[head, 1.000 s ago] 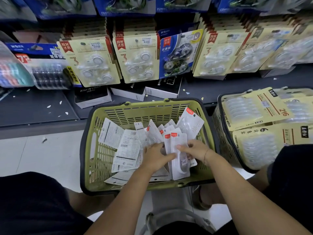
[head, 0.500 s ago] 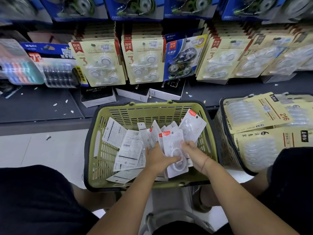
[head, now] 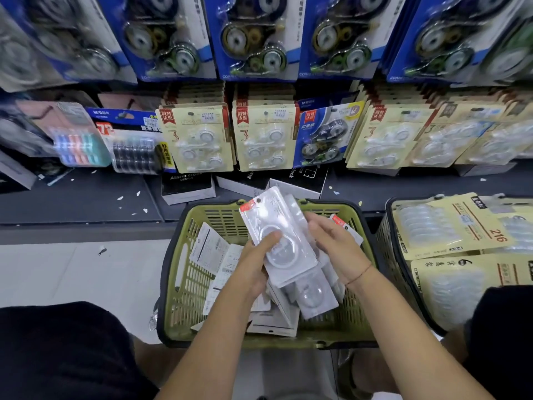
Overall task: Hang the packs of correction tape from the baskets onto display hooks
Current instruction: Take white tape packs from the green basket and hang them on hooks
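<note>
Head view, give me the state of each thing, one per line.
left hand, grips stack of packs
right hand, touches the stack's edge, grip unclear
stack of packs, raised over the green basket
green basket, upright, loose packs inside
second basket, filled with yellow packs

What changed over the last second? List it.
The left hand lifted a stack of packs up from the green basket, toward the shelf; the right hand came up holding its right edge. That basket, the second basket and the hung packs stayed put.
</note>
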`<act>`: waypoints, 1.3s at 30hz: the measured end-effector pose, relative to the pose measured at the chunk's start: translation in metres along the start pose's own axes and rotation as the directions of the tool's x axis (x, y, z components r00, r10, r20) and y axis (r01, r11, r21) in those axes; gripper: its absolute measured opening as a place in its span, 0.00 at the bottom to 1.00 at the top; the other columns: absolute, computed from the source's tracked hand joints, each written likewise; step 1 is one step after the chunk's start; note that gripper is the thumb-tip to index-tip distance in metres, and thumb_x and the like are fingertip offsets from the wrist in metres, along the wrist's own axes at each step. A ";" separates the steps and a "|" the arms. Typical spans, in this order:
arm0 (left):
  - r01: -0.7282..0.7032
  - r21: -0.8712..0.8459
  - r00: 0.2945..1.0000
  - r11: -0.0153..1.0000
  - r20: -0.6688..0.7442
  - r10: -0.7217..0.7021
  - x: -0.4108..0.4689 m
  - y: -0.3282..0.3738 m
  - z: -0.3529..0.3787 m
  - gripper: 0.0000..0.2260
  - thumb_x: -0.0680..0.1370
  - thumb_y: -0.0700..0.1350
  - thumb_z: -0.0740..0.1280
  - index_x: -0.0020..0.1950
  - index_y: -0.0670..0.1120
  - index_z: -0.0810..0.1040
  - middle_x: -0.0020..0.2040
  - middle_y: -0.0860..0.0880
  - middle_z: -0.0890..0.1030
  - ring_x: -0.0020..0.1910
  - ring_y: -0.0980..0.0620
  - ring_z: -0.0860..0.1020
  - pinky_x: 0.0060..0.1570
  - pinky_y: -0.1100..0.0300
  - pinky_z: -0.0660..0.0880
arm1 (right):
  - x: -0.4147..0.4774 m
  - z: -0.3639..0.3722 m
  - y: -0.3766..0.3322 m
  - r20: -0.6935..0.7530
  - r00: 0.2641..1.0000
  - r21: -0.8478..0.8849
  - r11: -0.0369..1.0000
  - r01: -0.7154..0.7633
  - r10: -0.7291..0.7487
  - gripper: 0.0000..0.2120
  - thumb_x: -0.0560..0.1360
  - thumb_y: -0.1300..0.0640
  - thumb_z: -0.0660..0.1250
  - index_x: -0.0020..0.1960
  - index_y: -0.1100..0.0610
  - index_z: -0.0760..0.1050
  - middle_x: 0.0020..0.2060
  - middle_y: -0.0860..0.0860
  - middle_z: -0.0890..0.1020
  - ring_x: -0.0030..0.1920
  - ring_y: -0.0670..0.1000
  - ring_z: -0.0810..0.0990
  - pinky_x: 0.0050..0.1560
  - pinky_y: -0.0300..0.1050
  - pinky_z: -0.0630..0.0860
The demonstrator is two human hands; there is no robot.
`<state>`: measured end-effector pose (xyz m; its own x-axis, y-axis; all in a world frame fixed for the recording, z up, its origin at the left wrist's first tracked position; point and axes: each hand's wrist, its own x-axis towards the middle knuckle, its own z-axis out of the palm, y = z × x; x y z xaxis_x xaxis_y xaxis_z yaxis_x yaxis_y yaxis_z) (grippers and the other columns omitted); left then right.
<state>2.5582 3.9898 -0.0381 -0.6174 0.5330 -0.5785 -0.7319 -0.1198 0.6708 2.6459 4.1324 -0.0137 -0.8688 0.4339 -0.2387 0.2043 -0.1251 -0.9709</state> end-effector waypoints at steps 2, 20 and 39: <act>0.008 -0.063 1.000 0.998 0.029 -0.006 -0.003 0.008 0.000 0.33 0.60 0.43 0.81 0.64 0.39 0.77 0.61 0.36 0.80 0.61 0.37 0.78 0.66 0.40 0.72 | 0.000 0.003 -0.011 0.019 0.997 -0.064 0.995 0.078 -0.077 0.15 0.77 0.57 0.67 0.63 0.47 0.74 0.62 0.45 0.79 0.62 0.46 0.76 0.63 0.45 0.74; -0.156 0.023 0.976 0.987 0.160 0.151 -0.018 0.098 0.024 0.19 0.67 0.37 0.76 0.56 0.41 0.78 0.41 0.44 0.86 0.38 0.48 0.85 0.36 0.57 0.81 | 0.021 -0.019 -0.076 -0.156 0.983 0.003 0.995 0.096 -0.094 0.24 0.68 0.60 0.77 0.60 0.48 0.72 0.56 0.55 0.82 0.54 0.57 0.82 0.55 0.56 0.80; -0.350 0.163 0.922 0.923 0.235 0.308 -0.044 0.234 0.069 0.26 0.64 0.41 0.77 0.61 0.40 0.78 0.46 0.39 0.86 0.40 0.44 0.85 0.45 0.50 0.82 | 0.029 -0.023 -0.285 -0.331 0.776 -0.111 0.839 0.532 -0.536 0.09 0.69 0.65 0.75 0.44 0.55 0.78 0.40 0.51 0.83 0.38 0.48 0.81 0.36 0.39 0.79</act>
<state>2.4341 3.9959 0.1760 -0.7271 0.6511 -0.2178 -0.4124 -0.1606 0.8967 2.5726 4.2009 0.2555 -0.6348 0.6992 0.3289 -0.2411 0.2252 -0.9440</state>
